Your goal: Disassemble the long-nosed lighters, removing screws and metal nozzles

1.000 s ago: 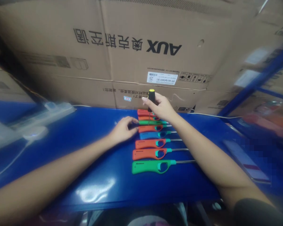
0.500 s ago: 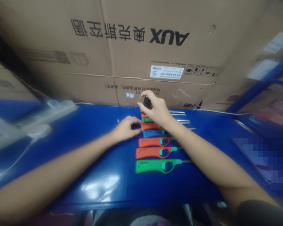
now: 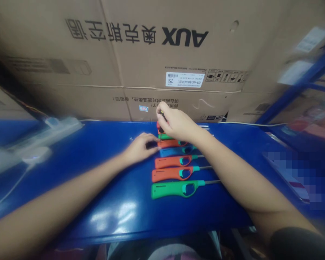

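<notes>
Your right hand hides most of the screwdriver; your right forearm covers the near green lighter's tip.

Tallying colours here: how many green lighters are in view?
2: the near green lighter at the row's front, and the far green lighter towards its back, partly behind the right hand, which may hide more.

The left hand lies low with thumb and fingers curved toward each other, its forearm slanting in from the lower left. The right hand is raised higher, fingers curled, wrist bent.
</notes>
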A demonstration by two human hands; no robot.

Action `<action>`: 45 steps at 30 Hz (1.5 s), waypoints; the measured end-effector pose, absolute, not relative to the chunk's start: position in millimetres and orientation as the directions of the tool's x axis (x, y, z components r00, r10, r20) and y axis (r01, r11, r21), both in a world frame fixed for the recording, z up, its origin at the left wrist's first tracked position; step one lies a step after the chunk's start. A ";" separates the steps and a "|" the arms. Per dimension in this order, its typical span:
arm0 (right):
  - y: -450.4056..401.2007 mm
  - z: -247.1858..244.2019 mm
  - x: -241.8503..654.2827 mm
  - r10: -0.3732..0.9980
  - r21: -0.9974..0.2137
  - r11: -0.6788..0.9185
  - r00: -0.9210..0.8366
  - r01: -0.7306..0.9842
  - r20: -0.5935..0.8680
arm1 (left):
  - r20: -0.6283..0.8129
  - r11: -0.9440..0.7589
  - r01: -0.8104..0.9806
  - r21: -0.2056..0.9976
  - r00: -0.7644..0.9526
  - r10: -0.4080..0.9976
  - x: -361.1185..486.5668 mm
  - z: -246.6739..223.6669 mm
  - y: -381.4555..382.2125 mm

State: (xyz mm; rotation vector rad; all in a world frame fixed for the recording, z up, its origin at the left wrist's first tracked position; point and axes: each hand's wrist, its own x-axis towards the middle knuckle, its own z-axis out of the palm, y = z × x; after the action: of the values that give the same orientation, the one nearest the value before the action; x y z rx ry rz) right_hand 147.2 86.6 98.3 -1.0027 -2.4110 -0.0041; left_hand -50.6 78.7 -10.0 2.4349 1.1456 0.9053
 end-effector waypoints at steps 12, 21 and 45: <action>90.7 104.4 157.4 0.632 -0.107 0.732 -0.611 0.673 0.476 | 0.416 -0.660 0.584 0.473 0.512 0.751 -50.7 -7.3 78.0; 85.2 111.8 158.6 0.677 -0.116 0.710 -0.627 0.695 0.385 | 0.426 -0.667 0.580 0.468 0.513 0.745 -50.7 -7.8 77.9; 81.5 109.3 156.2 0.643 -0.086 0.732 -0.644 0.676 0.416 | 0.411 -0.658 0.584 0.476 0.513 0.753 -49.7 -7.1 76.2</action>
State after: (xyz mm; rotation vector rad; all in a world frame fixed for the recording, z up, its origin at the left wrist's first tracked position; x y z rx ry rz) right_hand 156.2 81.5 109.3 -1.0097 -2.5131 -0.1071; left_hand -49.7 76.2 -7.1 2.4802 1.1251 0.8756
